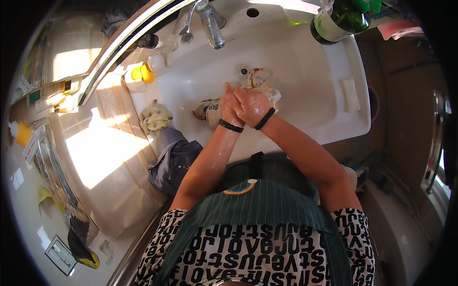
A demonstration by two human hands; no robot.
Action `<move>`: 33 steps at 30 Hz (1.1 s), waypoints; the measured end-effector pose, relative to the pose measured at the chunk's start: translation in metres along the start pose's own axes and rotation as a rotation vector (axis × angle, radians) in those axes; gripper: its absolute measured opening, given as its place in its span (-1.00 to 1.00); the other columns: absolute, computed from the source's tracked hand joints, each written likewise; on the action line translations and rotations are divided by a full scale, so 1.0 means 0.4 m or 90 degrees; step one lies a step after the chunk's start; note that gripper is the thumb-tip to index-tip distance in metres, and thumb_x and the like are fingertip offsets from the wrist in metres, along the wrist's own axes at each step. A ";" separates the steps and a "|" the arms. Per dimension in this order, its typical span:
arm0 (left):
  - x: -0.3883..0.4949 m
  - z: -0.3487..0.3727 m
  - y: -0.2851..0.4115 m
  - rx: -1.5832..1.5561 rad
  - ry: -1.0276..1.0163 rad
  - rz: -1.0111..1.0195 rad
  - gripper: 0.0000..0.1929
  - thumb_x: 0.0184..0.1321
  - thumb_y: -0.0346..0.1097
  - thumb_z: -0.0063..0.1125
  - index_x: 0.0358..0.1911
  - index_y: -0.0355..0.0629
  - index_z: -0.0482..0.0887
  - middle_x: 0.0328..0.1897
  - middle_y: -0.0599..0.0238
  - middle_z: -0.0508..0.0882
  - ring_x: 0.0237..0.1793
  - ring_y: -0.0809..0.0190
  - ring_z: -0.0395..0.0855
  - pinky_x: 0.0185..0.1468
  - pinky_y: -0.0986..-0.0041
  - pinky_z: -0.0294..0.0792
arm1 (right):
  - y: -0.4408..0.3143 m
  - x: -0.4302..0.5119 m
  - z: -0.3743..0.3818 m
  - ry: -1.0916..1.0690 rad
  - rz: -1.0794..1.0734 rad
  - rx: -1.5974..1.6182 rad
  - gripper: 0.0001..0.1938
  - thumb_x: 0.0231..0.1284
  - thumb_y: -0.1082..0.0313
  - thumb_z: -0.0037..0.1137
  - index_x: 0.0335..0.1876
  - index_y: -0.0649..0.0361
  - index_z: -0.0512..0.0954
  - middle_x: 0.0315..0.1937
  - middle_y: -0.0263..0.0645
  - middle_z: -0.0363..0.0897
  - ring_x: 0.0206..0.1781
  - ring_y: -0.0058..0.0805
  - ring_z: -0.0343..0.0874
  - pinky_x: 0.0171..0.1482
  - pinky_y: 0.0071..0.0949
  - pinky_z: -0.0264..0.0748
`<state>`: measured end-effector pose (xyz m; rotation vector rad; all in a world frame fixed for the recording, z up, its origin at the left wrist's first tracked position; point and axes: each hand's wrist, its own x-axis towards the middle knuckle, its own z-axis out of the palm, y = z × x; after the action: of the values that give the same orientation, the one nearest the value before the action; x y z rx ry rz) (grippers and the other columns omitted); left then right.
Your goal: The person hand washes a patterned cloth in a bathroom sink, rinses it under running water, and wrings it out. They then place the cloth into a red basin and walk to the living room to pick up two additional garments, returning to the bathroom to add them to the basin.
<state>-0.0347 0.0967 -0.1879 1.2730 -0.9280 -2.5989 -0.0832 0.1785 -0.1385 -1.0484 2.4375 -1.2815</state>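
Observation:
Above the white washbasin (307,93), my left hand (230,104) and my right hand (253,105) are pressed together, fingers curled. Both look wet and soapy, with a black band on each wrist. A light wet cloth (266,85) with coloured prints bunches out beside the right knuckles and stretches towards the drain (244,70). On the other side, a printed cloth part (210,110) with dark lettering shows beside my left hand. Whether both parts are one piece is hidden. The fingers cover most of the grip on the cloth.
A chrome faucet (211,26) stands at the far rim. A green bottle (338,25) sits at the far right corner, a soap bar (350,94) on the right ledge. Left are a yellow-capped bottle (143,74), a greenish cloth (156,118) and dark grey fabric (175,157) over the edge.

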 end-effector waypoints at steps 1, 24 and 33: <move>-0.002 -0.054 -0.001 0.000 -0.036 -0.005 -0.58 0.29 0.12 -0.23 -0.27 -0.12 0.49 -0.35 0.31 0.54 -0.35 0.22 0.52 -0.24 0.38 0.40 | -0.009 -0.016 0.010 -0.003 -0.035 0.036 -0.62 0.22 0.04 -0.10 -0.46 0.24 0.47 -0.54 -0.03 0.53 -0.45 -0.11 0.56 -0.42 -0.23 0.46; 0.047 -0.172 -0.077 0.054 -0.319 0.090 -0.69 0.32 -0.07 -0.18 -0.34 -0.15 0.51 -0.37 0.37 0.51 -0.34 0.34 0.46 -0.24 0.49 0.34 | -0.034 -0.064 0.030 -0.056 0.022 0.105 -0.65 0.26 0.12 -0.22 -0.50 0.20 0.45 -0.58 -0.02 0.49 -0.48 -0.02 0.51 -0.39 -0.21 0.45; -0.031 -0.062 -0.062 0.046 -0.020 0.041 -0.72 0.31 -0.08 -0.14 -0.33 -0.14 0.49 -0.32 0.29 0.55 -0.25 0.26 0.54 -0.21 0.40 0.40 | 0.033 -0.063 0.041 -0.034 0.084 0.080 -0.64 0.26 0.08 -0.20 -0.47 0.21 0.45 -0.55 0.00 0.50 -0.44 -0.02 0.51 -0.36 -0.18 0.43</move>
<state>-0.0038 0.1091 -0.2049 1.2011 -1.0601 -2.5655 -0.0637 0.1897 -0.1627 -0.8627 2.3108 -1.3265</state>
